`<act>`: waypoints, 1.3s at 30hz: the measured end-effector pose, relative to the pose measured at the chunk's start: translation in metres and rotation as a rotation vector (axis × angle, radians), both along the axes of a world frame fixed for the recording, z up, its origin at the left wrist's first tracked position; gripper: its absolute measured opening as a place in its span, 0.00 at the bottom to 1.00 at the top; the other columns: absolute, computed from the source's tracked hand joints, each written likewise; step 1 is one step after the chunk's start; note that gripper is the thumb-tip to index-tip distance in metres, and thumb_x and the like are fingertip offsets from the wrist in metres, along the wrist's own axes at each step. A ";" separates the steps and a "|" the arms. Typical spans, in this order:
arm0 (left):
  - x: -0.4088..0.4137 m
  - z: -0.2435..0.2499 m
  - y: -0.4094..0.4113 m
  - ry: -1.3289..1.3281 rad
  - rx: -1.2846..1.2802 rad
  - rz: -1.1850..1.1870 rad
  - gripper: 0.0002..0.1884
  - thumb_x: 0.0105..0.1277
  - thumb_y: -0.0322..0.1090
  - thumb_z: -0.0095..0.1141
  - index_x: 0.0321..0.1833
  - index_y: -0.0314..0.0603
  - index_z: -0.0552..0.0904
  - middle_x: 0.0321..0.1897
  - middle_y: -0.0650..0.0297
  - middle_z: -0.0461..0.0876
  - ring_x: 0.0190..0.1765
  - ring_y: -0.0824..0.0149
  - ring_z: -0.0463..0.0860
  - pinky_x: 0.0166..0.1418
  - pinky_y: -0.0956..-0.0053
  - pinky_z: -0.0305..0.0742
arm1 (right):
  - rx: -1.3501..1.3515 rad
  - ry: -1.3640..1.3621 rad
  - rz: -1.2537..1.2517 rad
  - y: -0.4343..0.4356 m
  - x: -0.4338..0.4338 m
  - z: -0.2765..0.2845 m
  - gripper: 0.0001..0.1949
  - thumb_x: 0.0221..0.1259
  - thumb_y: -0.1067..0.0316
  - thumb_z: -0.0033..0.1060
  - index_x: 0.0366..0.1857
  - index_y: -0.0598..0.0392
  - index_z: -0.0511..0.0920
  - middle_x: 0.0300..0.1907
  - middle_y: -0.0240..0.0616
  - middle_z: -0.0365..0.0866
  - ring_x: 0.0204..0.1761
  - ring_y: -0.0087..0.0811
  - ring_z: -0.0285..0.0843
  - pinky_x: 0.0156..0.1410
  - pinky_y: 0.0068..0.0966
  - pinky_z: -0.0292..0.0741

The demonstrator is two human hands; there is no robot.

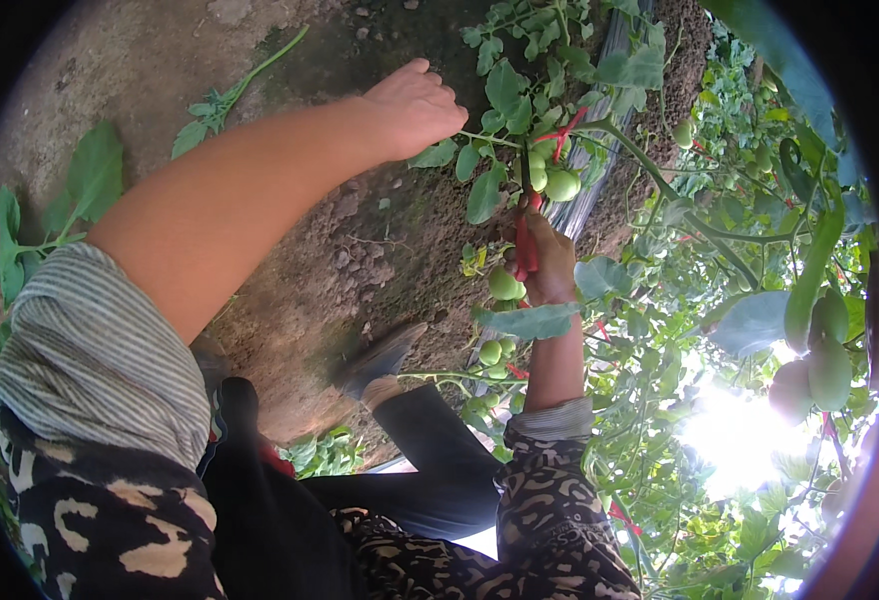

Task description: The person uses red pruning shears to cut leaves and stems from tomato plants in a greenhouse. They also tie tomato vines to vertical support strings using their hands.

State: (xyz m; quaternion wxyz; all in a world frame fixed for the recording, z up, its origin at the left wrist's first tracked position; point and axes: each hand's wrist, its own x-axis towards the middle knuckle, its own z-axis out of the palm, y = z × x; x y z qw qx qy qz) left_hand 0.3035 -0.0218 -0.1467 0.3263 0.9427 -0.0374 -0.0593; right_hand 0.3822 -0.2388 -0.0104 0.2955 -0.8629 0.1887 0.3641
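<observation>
My left hand (417, 109) is closed around a tomato leaf (435, 154), and its stalk runs right from my fist toward the plant. My right hand (550, 259) grips red-handled pruning shears (526, 244). Their dark blades point up beside the leaf stalk; whether they touch it I cannot tell. Just beyond the shears hangs a cluster of green tomatoes (562, 184), with a red tie (562, 135) above it. More green tomatoes (502, 283) hang by my right wrist, partly hidden by the hand.
Dense tomato plants (664, 420) fill the right side, with larger tomatoes (829, 373) hanging close by. Plastic sheeting (597, 161) runs along the row. A cut shoot (233, 97) and a leafy piece (94, 176) lie on the soil (147, 60). My shoe (379, 360) rests near the row.
</observation>
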 end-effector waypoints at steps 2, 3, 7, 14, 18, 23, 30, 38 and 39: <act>0.004 0.003 -0.001 0.003 0.003 -0.024 0.13 0.54 0.25 0.56 0.44 0.44 0.81 0.37 0.63 0.81 0.50 0.62 0.79 0.58 0.65 0.66 | -0.039 -0.007 0.008 0.004 -0.001 0.001 0.20 0.62 0.53 0.61 0.41 0.65 0.78 0.28 0.44 0.80 0.17 0.28 0.73 0.19 0.24 0.71; 0.003 0.003 -0.001 -0.006 0.005 -0.015 0.13 0.54 0.25 0.56 0.44 0.44 0.81 0.37 0.63 0.81 0.50 0.63 0.79 0.57 0.66 0.66 | -0.075 -0.023 0.012 0.006 -0.002 0.000 0.20 0.63 0.54 0.61 0.41 0.65 0.78 0.28 0.44 0.80 0.17 0.28 0.73 0.19 0.23 0.70; 0.001 0.009 0.003 -0.044 0.001 -0.003 0.13 0.54 0.26 0.57 0.44 0.44 0.81 0.37 0.64 0.82 0.50 0.64 0.79 0.57 0.67 0.66 | -0.080 -0.035 0.030 0.007 -0.007 -0.002 0.18 0.64 0.55 0.60 0.39 0.65 0.78 0.27 0.42 0.79 0.17 0.26 0.71 0.18 0.22 0.69; -0.022 0.018 0.033 0.011 -0.018 0.000 0.07 0.57 0.29 0.55 0.38 0.43 0.82 0.35 0.60 0.83 0.50 0.59 0.81 0.58 0.59 0.71 | -0.222 0.024 0.175 -0.005 -0.031 -0.004 0.19 0.65 0.54 0.59 0.38 0.66 0.78 0.25 0.41 0.78 0.16 0.27 0.72 0.20 0.22 0.68; -0.043 0.027 0.077 0.021 -0.015 0.007 0.07 0.57 0.30 0.55 0.38 0.43 0.82 0.35 0.60 0.83 0.50 0.59 0.81 0.58 0.59 0.72 | -0.033 -0.036 -0.080 -0.047 -0.063 -0.019 0.22 0.63 0.50 0.61 0.42 0.65 0.75 0.28 0.39 0.78 0.16 0.27 0.71 0.18 0.25 0.66; -0.123 0.058 0.135 0.074 0.015 0.192 0.07 0.58 0.30 0.55 0.38 0.43 0.82 0.35 0.59 0.83 0.50 0.59 0.81 0.58 0.59 0.72 | -0.293 -0.128 0.121 -0.082 -0.043 -0.074 0.24 0.62 0.47 0.57 0.41 0.64 0.81 0.31 0.44 0.82 0.27 0.30 0.77 0.31 0.28 0.72; -0.153 0.069 0.146 0.031 0.016 0.275 0.07 0.58 0.30 0.55 0.38 0.43 0.82 0.36 0.59 0.83 0.50 0.58 0.81 0.58 0.59 0.72 | -0.373 -0.341 0.158 -0.111 0.002 -0.139 0.30 0.58 0.43 0.57 0.35 0.71 0.78 0.31 0.50 0.79 0.34 0.39 0.78 0.41 0.33 0.72; -0.146 0.063 0.137 -0.021 -0.037 0.288 0.07 0.58 0.30 0.55 0.39 0.42 0.82 0.36 0.59 0.83 0.50 0.58 0.81 0.58 0.59 0.72 | -0.420 -0.486 0.098 -0.102 0.017 -0.150 0.29 0.59 0.43 0.59 0.38 0.70 0.74 0.33 0.47 0.79 0.33 0.39 0.78 0.37 0.34 0.73; -0.145 0.062 0.137 -0.020 -0.037 0.289 0.07 0.58 0.30 0.55 0.39 0.42 0.82 0.36 0.59 0.83 0.50 0.58 0.81 0.58 0.59 0.72 | -0.424 -0.476 0.114 -0.101 0.017 -0.151 0.31 0.59 0.43 0.61 0.40 0.73 0.74 0.38 0.52 0.81 0.38 0.43 0.80 0.44 0.36 0.75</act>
